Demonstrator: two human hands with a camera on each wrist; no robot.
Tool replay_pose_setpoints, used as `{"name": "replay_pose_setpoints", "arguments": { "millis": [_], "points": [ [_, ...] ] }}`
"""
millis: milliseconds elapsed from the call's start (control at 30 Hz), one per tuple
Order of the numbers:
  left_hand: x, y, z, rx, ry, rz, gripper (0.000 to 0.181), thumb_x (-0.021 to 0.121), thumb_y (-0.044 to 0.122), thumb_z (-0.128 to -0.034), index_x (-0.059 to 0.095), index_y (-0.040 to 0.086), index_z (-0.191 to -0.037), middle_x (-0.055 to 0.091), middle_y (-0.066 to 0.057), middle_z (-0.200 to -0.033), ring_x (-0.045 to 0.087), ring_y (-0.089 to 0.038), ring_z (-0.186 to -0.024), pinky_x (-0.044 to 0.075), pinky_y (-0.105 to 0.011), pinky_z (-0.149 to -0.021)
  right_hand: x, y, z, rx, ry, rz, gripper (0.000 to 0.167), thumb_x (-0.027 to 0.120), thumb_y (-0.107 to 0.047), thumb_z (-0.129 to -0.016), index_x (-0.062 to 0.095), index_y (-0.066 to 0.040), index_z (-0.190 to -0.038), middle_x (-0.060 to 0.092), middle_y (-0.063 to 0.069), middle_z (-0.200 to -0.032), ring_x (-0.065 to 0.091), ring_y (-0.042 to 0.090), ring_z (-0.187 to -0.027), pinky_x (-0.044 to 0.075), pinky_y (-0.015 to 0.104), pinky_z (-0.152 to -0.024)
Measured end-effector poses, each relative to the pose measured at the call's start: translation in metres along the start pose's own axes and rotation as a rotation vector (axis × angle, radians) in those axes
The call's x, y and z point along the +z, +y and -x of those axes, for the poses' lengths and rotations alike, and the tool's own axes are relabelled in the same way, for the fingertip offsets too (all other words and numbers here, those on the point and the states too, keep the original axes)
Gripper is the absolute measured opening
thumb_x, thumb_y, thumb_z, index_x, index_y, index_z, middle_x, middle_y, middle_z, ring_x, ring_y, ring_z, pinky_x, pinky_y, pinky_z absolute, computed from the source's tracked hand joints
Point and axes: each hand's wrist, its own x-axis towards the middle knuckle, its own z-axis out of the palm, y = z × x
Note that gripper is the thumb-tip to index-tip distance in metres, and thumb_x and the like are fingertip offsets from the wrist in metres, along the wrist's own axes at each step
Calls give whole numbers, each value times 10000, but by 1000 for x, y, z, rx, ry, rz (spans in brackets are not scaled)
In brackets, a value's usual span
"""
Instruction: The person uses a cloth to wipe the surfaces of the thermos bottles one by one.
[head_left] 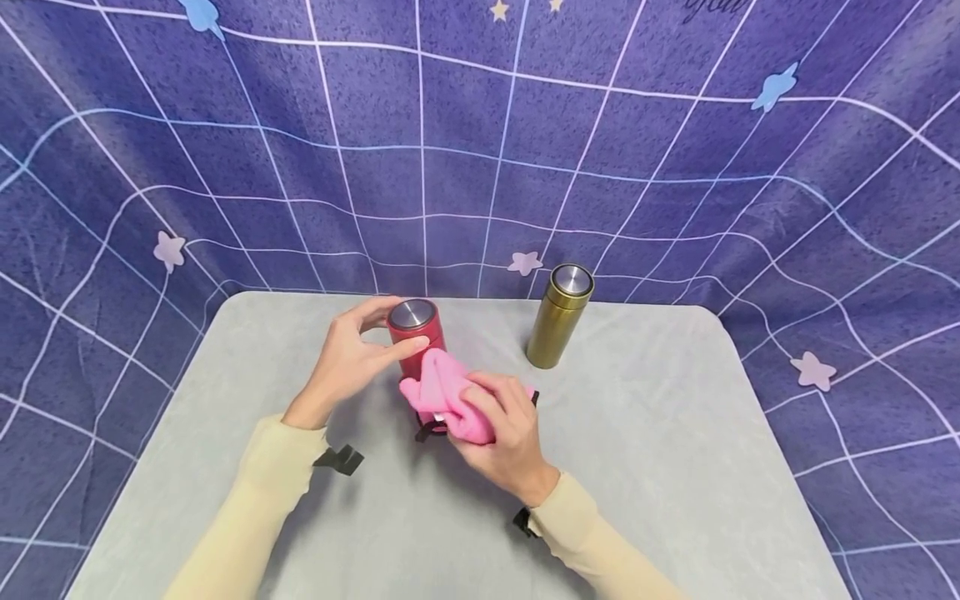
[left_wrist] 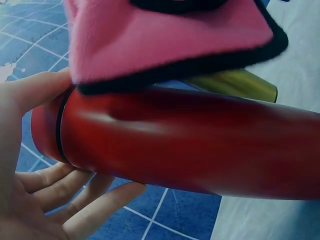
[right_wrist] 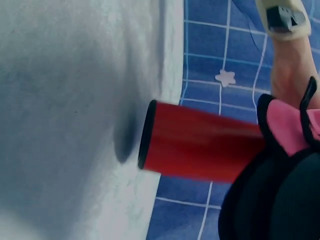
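My left hand [head_left: 347, 358] grips a red thermos flask [head_left: 410, 364] around its top, thumb on one side and fingers on the other. The flask has a shiny metal disc on its lid. In the right wrist view the flask's [right_wrist: 200, 142] dark-rimmed base appears lifted, apart from its shadow on the table. My right hand [head_left: 510, 433] holds a bunched pink cloth [head_left: 442, 387] against or just in front of the flask's side. Black edging borders the cloth [left_wrist: 165, 45] in the left wrist view, where it covers part of the flask. My right fingers are hidden in the right wrist view.
A gold thermos flask [head_left: 555, 329] stands upright on the table, right of the red one and farther back. The table [head_left: 660, 467] has a pale grey cover. Behind it and at both sides hangs a purple-blue curtain [head_left: 465, 183] with grid lines and stars.
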Motion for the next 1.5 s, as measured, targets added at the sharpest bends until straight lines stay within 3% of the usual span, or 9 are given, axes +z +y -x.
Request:
{"name": "replay_pose_setpoints", "arguments": {
  "millis": [300, 433, 600, 800, 1000, 1167, 1367, 1500],
  "points": [
    [2, 2, -3, -60, 29, -11, 561, 915, 311, -867, 710, 124, -1354, 757, -48, -1177, 670, -232, -1029, 493, -418, -971, 15, -8, -10, -164, -52, 166, 192, 788, -269, -944, 788, -156, -1100, 749, 108, -1203, 673, 328, -1054, 583, 434, -880],
    [3, 2, -4, -59, 27, -39, 576, 912, 347, -867, 721, 176, -1382, 753, -28, -1217, 649, -243, -1035, 490, -426, -936, 20, -8, -17, -246, -77, 223, 138, 769, -196, -952, 807, -171, -1083, 766, 76, -1187, 671, 309, -1062, 586, 416, -925],
    [5, 3, -5, -36, 22, -78, 528, 928, 381, -843, 768, 213, -1317, 763, -1, -1186, 641, -243, -1030, 496, -440, -880, 28, -9, -26, -316, -117, 281, 243, 735, -57, -903, 817, -187, -1092, 767, 29, -1179, 664, 282, -1062, 562, 373, -951],
    [8, 5, -4, -35, 50, -109, 496, 933, 396, -831, 793, 198, -1263, 777, -10, -1131, 652, -241, -1008, 502, -436, -873, 37, -10, -35, -389, -182, 345, 259, 723, -50, -928, 819, -196, -1118, 755, -4, -1154, 662, 269, -1078, 548, 351, -998],
    [10, 8, -5, -49, 82, -132, 535, 946, 424, -804, 802, 160, -1246, 782, -33, -1137, 663, -245, -1009, 508, -424, -848, 42, -11, -40, -433, -280, 366, 230, 714, -81, -988, 818, -183, -1166, 757, 4, -1189, 667, 274, -1122, 536, 349, -1043],
    [11, 9, -5, -64, 85, -131, 538, 955, 461, -787, 821, 186, -1229, 788, -17, -1144, 655, -231, -1009, 511, -415, -828, 46, -11, -42, -459, -291, 393, 234, 722, -99, -993, 817, -187, -1188, 762, 4, -1222, 676, 278, -1126, 542, 351, -1023],
    [10, 10, -5, -110, 97, -136, 553, 960, 506, -768, 830, 225, -1227, 790, -2, -1169, 685, -207, -1003, 546, -377, -795, 50, -15, -41, -440, -339, 408, 241, 736, -99, -971, 808, -196, -1179, 753, -23, -1224, 659, 253, -1149, 532, 332, -1029],
    [10, 10, -6, -109, 86, -140, 573, 959, 515, -767, 826, 221, -1240, 779, -13, -1206, 698, -209, -995, 561, -331, -773, 51, -18, -37, -421, -401, 422, 239, 742, -112, -955, 801, -202, -1169, 745, -39, -1225, 647, 236, -1195, 523, 325, -1045]
  ]
}}
